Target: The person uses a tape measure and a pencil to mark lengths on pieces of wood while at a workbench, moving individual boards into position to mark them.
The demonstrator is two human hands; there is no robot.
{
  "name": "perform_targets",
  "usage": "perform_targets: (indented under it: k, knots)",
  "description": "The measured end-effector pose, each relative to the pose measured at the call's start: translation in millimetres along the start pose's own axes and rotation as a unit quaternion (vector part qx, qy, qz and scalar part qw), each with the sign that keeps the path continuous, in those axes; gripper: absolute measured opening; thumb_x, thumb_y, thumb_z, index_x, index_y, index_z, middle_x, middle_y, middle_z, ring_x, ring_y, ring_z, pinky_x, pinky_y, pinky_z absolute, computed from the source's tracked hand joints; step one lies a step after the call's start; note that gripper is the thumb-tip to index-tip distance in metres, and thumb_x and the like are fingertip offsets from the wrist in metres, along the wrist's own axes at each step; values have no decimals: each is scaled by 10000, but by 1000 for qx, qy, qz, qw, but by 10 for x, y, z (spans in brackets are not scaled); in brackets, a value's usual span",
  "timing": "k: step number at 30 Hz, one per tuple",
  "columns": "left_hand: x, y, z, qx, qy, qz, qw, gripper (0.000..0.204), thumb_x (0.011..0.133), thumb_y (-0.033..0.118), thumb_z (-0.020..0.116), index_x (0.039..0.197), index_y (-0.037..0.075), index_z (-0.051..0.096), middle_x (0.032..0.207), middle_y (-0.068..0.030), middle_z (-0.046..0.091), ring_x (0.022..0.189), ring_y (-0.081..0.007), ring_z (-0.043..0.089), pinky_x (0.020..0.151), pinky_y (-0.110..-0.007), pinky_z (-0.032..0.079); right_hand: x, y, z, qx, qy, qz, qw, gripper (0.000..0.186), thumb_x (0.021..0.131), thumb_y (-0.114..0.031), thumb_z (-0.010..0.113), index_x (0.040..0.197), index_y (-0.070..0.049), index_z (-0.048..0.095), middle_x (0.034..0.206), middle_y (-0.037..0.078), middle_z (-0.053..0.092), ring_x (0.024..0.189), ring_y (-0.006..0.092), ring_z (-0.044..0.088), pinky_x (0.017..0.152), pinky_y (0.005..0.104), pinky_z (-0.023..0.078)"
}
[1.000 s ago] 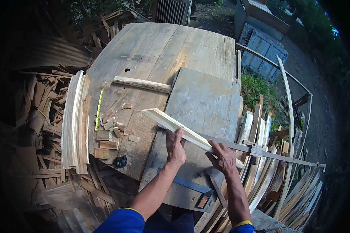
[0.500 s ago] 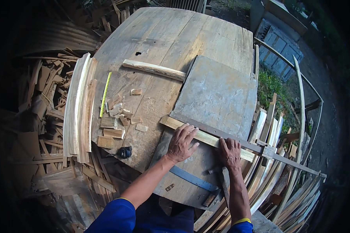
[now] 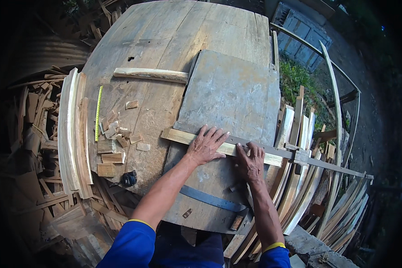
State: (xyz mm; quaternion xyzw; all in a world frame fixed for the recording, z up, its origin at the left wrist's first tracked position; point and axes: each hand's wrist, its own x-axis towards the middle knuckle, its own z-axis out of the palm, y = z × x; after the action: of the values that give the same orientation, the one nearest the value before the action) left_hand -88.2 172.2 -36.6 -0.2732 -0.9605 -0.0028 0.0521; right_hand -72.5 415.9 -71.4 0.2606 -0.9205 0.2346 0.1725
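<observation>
In the head view, scrap wood (image 3: 35,116) lay heaped left of a broad plank table (image 3: 165,49), with a grey board (image 3: 232,94) resting on it. The pale strip of wood (image 3: 228,148) lay directly beneath both hands, its long axis running left to right and slanting toward the person at its right end, alongside a long bar (image 3: 274,152) on its far side. The left hand (image 3: 204,149) lay across it with fingers spread apart, nearer its left end. The right hand (image 3: 251,164) rested over it nearer the right end and the bar's block (image 3: 300,156), fingers close together; whether they gripped it, I could not tell.
</observation>
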Motion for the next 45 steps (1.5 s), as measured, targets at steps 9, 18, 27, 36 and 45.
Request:
perform_targets:
  k: [9, 18, 27, 36, 45]
  knots:
    - [33, 43, 54, 41, 10, 10, 999, 901, 849, 679, 610, 1542, 132, 433, 1406, -100, 505, 1350, -295, 436, 1165, -554, 292, -96, 95, 65, 38, 3, -9, 999, 721, 705, -163, 781, 1395, -149, 574, 1249, 148, 549, 1243, 361, 511, 1120, 552, 360]
    - [3, -1, 58, 71, -3, 18, 997, 904, 873, 702, 569, 1538, 106, 430, 1365, -108, 515, 1298, -285, 464, 1111, -552, 337, -3, 132, -64, -42, -67, 83, 993, 856, 788, -551, 777, 1501, -166, 502, 1406, 186, 471, 1381, 381, 413, 1227, 619, 149]
    - [469, -268, 96, 78, 22, 32, 996, 898, 872, 693, 584, 1532, 101, 437, 1328, -113, 531, 1257, -275, 488, 1100, -534, 345, 458, 448, -2, -33, -83, 75, 993, 876, 782, -512, 797, 1510, -136, 488, 1371, 190, 476, 1373, 377, 406, 1238, 611, 141]
    - [1255, -778, 118, 73, 41, 29, 996, 890, 878, 711, 568, 1529, 116, 450, 1348, -113, 561, 1300, -285, 496, 1124, -522, 346, 1185, 981, 173, -51, -66, 69, 994, 901, 809, -567, 758, 1543, -148, 445, 1383, 208, 484, 1352, 387, 434, 1242, 580, 161]
    - [1748, -1088, 134, 76, 34, 23, 996, 882, 885, 728, 542, 1528, 129, 462, 1366, -122, 566, 1287, -299, 523, 1128, -520, 355, 1685, 1279, 265, -48, -64, 69, 994, 858, 844, -565, 733, 1557, -193, 432, 1403, 219, 483, 1373, 399, 417, 1240, 587, 171]
